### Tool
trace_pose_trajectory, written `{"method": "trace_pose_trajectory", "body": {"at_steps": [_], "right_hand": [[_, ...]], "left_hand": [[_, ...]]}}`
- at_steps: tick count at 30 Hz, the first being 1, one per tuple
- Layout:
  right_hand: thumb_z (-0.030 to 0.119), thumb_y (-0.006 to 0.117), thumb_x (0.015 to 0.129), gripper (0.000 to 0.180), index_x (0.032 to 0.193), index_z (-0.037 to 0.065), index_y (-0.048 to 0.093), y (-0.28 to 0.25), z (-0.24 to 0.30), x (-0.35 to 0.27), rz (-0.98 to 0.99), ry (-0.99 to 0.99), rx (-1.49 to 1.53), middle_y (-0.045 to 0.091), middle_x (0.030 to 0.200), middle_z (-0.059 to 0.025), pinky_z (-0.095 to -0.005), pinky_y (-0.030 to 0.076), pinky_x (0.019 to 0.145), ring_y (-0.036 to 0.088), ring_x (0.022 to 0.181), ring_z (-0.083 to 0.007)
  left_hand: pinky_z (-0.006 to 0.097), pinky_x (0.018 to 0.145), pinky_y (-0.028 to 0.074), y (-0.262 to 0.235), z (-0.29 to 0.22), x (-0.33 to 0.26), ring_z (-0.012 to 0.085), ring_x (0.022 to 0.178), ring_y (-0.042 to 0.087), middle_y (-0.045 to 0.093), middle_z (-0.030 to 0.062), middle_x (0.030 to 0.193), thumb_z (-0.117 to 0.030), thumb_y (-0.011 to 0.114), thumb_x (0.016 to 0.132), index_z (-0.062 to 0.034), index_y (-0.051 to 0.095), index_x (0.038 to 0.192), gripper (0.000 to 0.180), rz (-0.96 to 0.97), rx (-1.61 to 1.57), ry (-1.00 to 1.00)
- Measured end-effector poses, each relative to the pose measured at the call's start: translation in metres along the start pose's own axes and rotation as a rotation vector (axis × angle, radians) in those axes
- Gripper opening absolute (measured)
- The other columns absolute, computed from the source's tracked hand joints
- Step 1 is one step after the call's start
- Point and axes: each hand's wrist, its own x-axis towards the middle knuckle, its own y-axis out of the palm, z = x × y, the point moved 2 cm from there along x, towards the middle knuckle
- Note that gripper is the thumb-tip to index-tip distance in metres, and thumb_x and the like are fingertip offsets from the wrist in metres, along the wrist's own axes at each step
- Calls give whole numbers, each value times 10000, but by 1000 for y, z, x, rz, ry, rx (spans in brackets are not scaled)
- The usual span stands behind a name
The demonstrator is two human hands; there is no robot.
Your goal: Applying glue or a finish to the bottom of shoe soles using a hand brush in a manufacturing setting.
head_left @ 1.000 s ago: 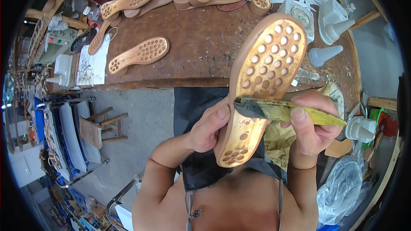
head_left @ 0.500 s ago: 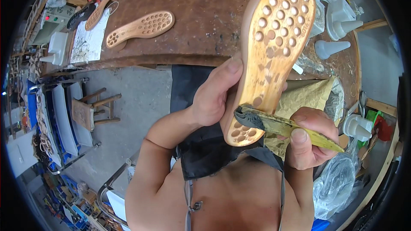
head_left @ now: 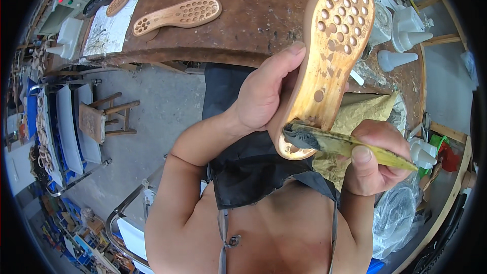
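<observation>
My left hand [head_left: 266,91] grips a tan shoe sole [head_left: 324,78] by its left side, thumb along the edge and the other fingers mostly hidden behind. The sole's wet-looking, glossy underside faces me, with rows of round hollows at the wide toe end. Pinched between the thumb and fingers of my right hand [head_left: 380,160] is a flat yellow-green brush [head_left: 350,146] with a dark, worn tip. That tip lies across the heel end of the sole and covers most of the heel hollows.
Another sole [head_left: 177,18] lies on the brown worktable [head_left: 243,25], with more along its far edge. White nozzle bottles [head_left: 406,30] stand at the right, near crumpled gold paper [head_left: 362,116]. A wooden stool [head_left: 104,119] and a metal rack [head_left: 73,127] stand on the left floor.
The brush tip has moved toward the end of the heel and now hides more hollows there. The sole and both hands appear slightly farther right, as the view has shifted too.
</observation>
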Motion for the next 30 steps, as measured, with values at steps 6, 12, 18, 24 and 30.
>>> {"method": "trace_pose_trajectory", "body": {"at_steps": [6, 12, 18, 24, 30], "right_hand": [[57, 736, 654, 197, 804, -12, 628, 7, 12, 14, 284, -248, -46, 622, 619, -105, -274, 435, 418, 572, 455, -194], [30, 716, 661, 216, 847, -39, 632, 11, 10, 30, 497, -333, 112, 596, 600, -95, -275, 416, 393, 563, 442, -196], [73, 715, 682, 132, 746, -14, 639, 18, 2, 50, 675, -481, 261, 581, 569, -72, -237, 389, 362, 525, 400, -141], [96, 695, 726, 88, 772, 21, 685, 23, -12, 73, 991, -489, 449, 555, 545, -39, -212, 362, 339, 528, 408, -101], [131, 659, 796, 146, 850, -2, 689, 15, -28, 99, 1214, -395, 469, 563, 639, -62, -257, 393, 383, 559, 479, -135]], "left_hand": [[340, 834, 497, -7, 3, -5, 275, 1019, 583, 551, 227, 1150, -359, 261, 955, 34, 397, 1278, 527, 2, -66, -58], [348, 846, 492, -9, 7, -9, 288, 1004, 593, 569, 222, 1126, -353, 297, 949, 41, 419, 1265, 520, 14, -112, -178], [327, 870, 472, -9, 11, -11, 220, 983, 594, 592, 152, 1117, -264, 435, 921, 25, 516, 1177, 394, -74, -117, -321], [240, 741, 480, -6, 15, -13, 106, 805, 608, 639, 83, 969, -256, 486, 908, 0, 587, 1038, 304, -167, -160, -446], [240, 731, 509, -6, 15, -12, 104, 808, 624, 643, 85, 972, -232, 486, 916, -1, 569, 1050, 280, -178, -154, -460]]}}
